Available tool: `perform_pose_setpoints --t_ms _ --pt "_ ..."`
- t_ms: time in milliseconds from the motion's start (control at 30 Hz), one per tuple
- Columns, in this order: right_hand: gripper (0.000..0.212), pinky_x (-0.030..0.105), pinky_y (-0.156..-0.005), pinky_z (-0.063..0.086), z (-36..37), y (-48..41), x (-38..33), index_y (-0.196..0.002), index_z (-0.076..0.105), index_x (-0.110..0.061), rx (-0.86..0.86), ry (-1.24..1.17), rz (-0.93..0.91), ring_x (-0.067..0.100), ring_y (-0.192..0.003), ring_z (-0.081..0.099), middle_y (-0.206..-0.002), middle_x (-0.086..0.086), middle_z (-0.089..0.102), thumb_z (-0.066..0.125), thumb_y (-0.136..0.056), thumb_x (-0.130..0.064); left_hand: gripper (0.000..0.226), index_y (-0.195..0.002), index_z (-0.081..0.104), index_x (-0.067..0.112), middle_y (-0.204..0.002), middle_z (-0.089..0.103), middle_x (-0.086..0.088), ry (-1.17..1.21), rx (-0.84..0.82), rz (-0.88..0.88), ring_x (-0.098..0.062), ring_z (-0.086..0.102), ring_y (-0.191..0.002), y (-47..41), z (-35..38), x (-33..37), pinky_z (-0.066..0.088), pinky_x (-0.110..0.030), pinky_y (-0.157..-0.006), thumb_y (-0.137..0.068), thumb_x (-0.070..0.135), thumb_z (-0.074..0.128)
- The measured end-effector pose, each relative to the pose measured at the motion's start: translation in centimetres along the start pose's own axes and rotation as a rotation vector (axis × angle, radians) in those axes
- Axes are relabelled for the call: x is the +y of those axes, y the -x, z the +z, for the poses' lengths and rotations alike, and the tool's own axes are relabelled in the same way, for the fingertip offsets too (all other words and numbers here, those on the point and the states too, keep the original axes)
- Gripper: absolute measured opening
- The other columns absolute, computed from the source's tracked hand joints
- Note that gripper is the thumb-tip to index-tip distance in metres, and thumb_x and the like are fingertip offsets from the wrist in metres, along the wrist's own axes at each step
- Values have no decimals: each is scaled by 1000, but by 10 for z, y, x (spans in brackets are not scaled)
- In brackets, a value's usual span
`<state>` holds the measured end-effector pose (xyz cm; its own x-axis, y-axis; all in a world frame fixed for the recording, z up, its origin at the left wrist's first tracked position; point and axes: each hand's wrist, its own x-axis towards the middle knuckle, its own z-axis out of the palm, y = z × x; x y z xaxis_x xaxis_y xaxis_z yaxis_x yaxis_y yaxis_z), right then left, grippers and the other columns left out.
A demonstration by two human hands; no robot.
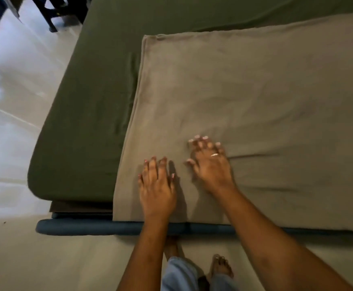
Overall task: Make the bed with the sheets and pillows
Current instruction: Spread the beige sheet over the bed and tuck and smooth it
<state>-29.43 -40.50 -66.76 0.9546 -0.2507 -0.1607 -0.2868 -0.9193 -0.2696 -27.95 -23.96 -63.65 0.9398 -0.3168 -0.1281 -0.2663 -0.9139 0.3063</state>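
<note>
Caught at the smoothing step: folded grey sheet (255, 91) laid over the near right part of the bed, on top of the green fitted sheet (95, 106), with the near edge down at the blue bed rail (83, 227). Pressed the left hand (157, 192) flat on the cloth, fingers straight and a little spread. Set the right hand (211, 166) just beside it, likewise flat and splayed, next to a crease. Fingertips there too blurred to read, so possibly nudging the fold rather than only resting. Judged next: needed to open the sheet out across the green, which called for gripping an edge. Saw no pillows. Could not see the sheet's right side or the bed's far end, both cut off.
</note>
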Motion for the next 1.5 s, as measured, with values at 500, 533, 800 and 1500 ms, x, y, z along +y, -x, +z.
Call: perform_pose_setpoints --t_ms 500,533,800,1500 --pt "61 45 -113 24 9 -17 -17 -142 45 -24 82 -7 124 19 -138 37 -148 -1 43 21 -90 -47 53 -152 7 33 -161 -3 2 -6 -194 -47 -18 -11 -147 -58 26 38 -2 -51 -118 -103 34 27" --pt "60 43 -113 25 10 -19 -22 -141 45 -25 51 2 84 16 -138 38 -148 -3 44 20 -91 -45 54 -152 8 33 -161 -2 2 -22 -191 -23 -18 -10 -147 -63 26 35 -1 -50 -118 -102 32 27" --pt "53 44 -115 16 -3 18 74 -147 33 -35 135 42 427 20 -143 27 -154 -5 33 30 -95 -43 54 -153 12 28 -161 1 4 -132 -221 199 -20 -4 -148 -69 40 72 0 -58 -114 -101 41 15" --pt "47 39 -92 42 -57 197 264 -116 50 -2 942 -733 1695 38 -108 56 -117 22 59 68 -85 -32 72 -152 -4 32 -160 -11 3 -200 -478 776 -22 -16 -146 31 115 280 -12 -54 -113 -88 61 12"
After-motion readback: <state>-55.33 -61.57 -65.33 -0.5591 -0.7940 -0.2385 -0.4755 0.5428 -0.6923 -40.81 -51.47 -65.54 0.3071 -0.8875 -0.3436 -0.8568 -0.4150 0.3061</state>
